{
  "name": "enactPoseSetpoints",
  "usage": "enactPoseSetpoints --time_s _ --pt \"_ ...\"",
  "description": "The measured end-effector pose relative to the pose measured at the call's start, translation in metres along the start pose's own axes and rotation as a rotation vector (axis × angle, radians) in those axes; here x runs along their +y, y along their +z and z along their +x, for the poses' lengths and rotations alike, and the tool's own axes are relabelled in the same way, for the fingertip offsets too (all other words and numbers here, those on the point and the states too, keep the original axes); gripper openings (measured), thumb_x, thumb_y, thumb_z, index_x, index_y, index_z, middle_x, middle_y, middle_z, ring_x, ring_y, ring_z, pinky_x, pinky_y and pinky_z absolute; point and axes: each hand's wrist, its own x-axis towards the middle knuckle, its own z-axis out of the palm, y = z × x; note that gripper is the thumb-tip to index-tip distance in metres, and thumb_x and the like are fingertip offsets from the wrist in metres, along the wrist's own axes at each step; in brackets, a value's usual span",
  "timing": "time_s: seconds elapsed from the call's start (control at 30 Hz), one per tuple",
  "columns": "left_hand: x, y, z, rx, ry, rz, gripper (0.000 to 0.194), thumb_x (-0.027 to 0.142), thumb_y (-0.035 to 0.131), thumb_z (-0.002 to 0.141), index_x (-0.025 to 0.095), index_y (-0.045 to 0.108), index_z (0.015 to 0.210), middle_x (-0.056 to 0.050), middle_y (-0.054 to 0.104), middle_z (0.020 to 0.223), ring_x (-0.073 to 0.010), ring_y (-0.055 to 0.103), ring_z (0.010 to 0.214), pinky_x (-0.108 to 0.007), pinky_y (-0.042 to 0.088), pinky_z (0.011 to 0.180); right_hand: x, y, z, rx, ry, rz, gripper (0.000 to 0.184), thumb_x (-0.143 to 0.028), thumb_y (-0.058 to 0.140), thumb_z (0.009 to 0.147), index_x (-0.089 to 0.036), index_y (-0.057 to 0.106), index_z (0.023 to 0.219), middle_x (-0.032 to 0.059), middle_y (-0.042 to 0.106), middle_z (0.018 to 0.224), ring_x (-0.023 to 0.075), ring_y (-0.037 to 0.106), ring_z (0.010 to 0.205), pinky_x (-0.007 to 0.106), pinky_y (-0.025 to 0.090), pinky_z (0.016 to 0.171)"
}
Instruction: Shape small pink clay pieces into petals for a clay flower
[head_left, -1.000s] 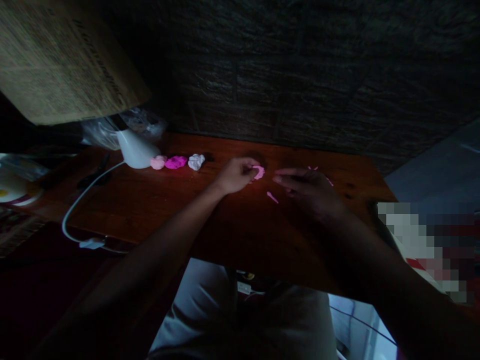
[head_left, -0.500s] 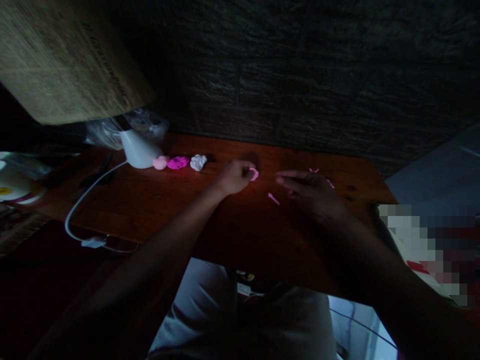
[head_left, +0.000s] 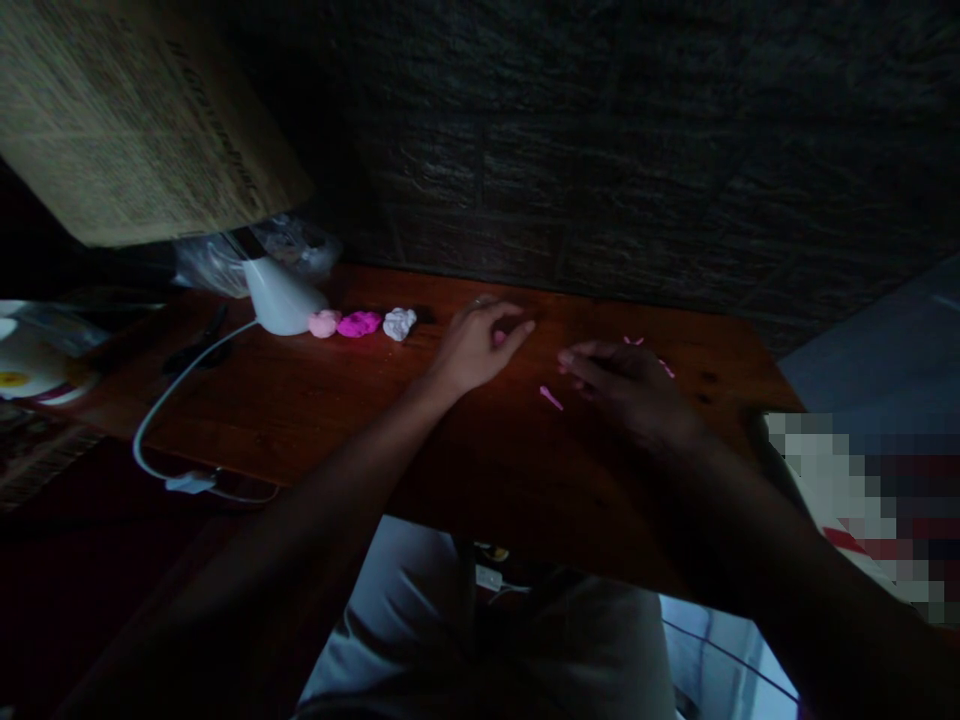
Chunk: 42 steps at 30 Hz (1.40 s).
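Observation:
My left hand (head_left: pixel 480 345) is over the middle of the wooden table, thumb and index finger apart. A pink lump of modelling clay (head_left: pixel 499 338) shows inside its curled fingers, mostly hidden by the hand. To the right, my right hand (head_left: pixel 611 380) has thumb and fingertips pressed together; whatever is between them is too small and dark to name. Between the hands lies a thin pink clay strip (head_left: pixel 551 398). Beyond my right hand are more small pink clay pieces, one forked (head_left: pixel 634 341) and one strip (head_left: pixel 667 369) partly behind the fingers.
Left of my hands sit a white clay lump (head_left: pixel 399 323), a magenta clay lump (head_left: pixel 359 323) and a pale pink clay lump (head_left: pixel 325 323), beside a white lamp base (head_left: pixel 281 298) with a newsprint shade (head_left: pixel 150 130). A white cable (head_left: pixel 154 405) hangs over the table's front edge. A dark wall stands behind.
My left hand has turned and opened its thumb and index finger; the pink clay has gone from its fingertips to inside the hand. My right hand stays pinched, its fingers slightly more curled.

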Motion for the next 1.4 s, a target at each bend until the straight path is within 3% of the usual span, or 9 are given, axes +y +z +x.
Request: enactPoseSetpoints --time_s 0.13,0.37,0.57,1.0,1.23,1.4 --pt "0.010 0.004 -0.002 -0.008 0.170 -0.239 0.022 0.032 0.062 0.095 0.015 0.075 0.100 -0.007 0.073 0.092 -0.0124 0.060 0.073 -0.026 0.046 0.067 0.000 0.000 0.001 0.009 0.024 0.017 0.037 -0.058 0.084 0.065 -0.024 0.076 0.076 0.0008 0.067 0.073 0.0125 0.052 0.063 0.027 0.041 0.058" --pt "0.010 0.014 -0.007 -0.100 0.330 -0.343 0.019 0.028 0.073 0.088 0.016 0.074 0.103 -0.007 0.070 0.100 -0.0094 0.058 0.074 -0.023 0.045 0.065 0.002 0.000 0.002 0.020 0.038 0.108 0.041 -0.059 0.085 0.062 -0.024 0.080 0.082 0.0007 0.068 0.077 0.0108 0.053 0.064 0.024 0.041 0.055" --pt "0.009 0.017 -0.007 -0.079 0.314 -0.371 0.016 0.025 0.073 0.088 0.016 0.075 0.101 -0.007 0.071 0.104 -0.0098 0.062 0.079 -0.023 0.048 0.069 0.001 0.001 0.002 0.031 0.135 0.234 0.041 -0.054 0.092 0.053 -0.026 0.080 0.080 -0.0008 0.069 0.079 0.0085 0.055 0.063 0.021 0.045 0.056" --pt "0.013 0.018 -0.009 -0.061 0.273 -0.364 0.008 0.020 0.070 0.089 0.015 0.074 0.094 -0.007 0.073 0.099 -0.0112 0.064 0.079 -0.024 0.047 0.068 0.006 0.000 0.004 -0.014 0.139 0.208 0.036 -0.053 0.087 0.064 -0.025 0.078 0.083 0.0005 0.071 0.084 0.0105 0.060 0.066 0.024 0.049 0.058" --pt "0.013 0.015 -0.008 -0.069 0.278 -0.316 0.006 0.017 0.067 0.091 0.016 0.073 0.091 -0.008 0.075 0.101 -0.0135 0.068 0.087 -0.027 0.050 0.077 0.004 0.001 0.002 0.001 0.162 0.262 0.032 -0.046 0.091 0.059 -0.027 0.079 0.082 -0.0001 0.073 0.087 0.0098 0.059 0.066 0.024 0.050 0.058" --pt "0.014 0.015 -0.010 -0.084 0.289 -0.288 0.007 0.018 0.066 0.091 0.015 0.072 0.093 -0.008 0.074 0.103 -0.0117 0.065 0.080 -0.025 0.048 0.070 0.002 0.001 0.002 0.010 0.196 0.280 0.033 -0.043 0.094 0.055 -0.027 0.080 0.080 -0.0009 0.072 0.079 0.0097 0.060 0.066 0.023 0.049 0.058"
